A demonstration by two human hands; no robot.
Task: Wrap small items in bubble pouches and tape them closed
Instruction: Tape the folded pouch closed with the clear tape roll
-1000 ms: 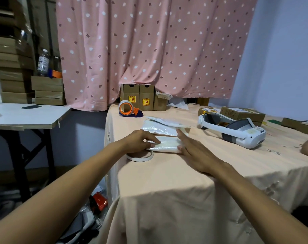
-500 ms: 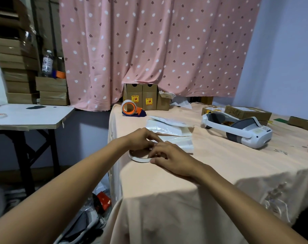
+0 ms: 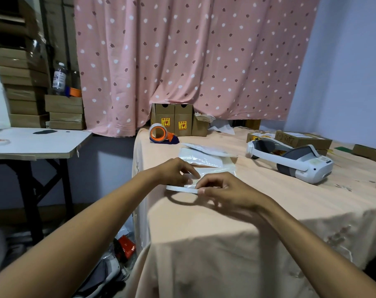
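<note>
Forearms stretched forward over peach-clothed table (image 3: 225,222), wrists converging. Left hand (image 3: 176,171) and right hand (image 3: 223,190), all fingers curled, pinching thin white tape roll (image 3: 178,188) lifted just off cloth, just before clear bubble pouches (image 3: 204,158).

**Colours on my screen**

I see a pink curtain (image 3: 182,61) dotted white with dark leaves, a peach tablecloth (image 3: 268,211), a white tape roll (image 3: 180,189), an orange-and-navy tape dispenser (image 3: 161,134), a white-and-grey headset (image 3: 294,160) and yellow-labelled brown boxes (image 3: 172,122).

Dim, soft shadows, wide-angle edge warp
</note>
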